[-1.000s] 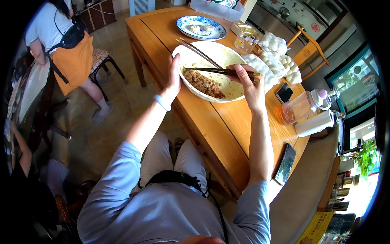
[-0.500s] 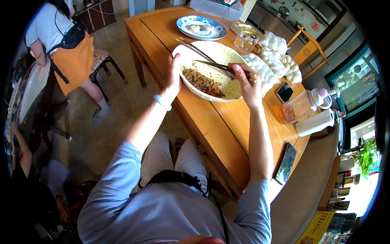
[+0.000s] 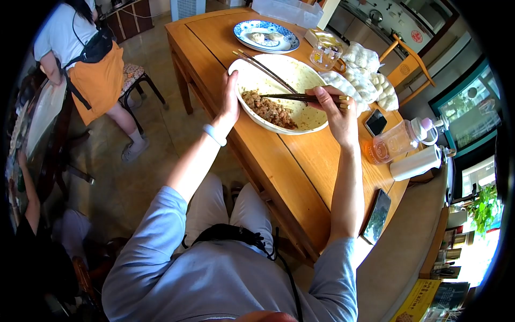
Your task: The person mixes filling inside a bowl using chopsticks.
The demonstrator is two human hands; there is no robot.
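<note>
A large white bowl on the wooden table holds brown minced filling, gathered on its near left side. My left hand grips the bowl by its left rim, thumb at the edge. In my right hand, over the bowl's right rim, is a pair of dark chopsticks, closed around by the fingers. Their tips reach leftward to the filling's upper edge. A second pair of chopsticks leans across the far left rim, its lower ends partly hidden near my right hand.
Behind the bowl are a blue-patterned plate with white pieces and a glass mug. Bagged white round items, two phones and a drink bottle line the right side. Another person stands at the left.
My right hand has moved a little to the right, and its chopsticks now lie more level, tips by the filling. My left hand and the bowl stay put.
</note>
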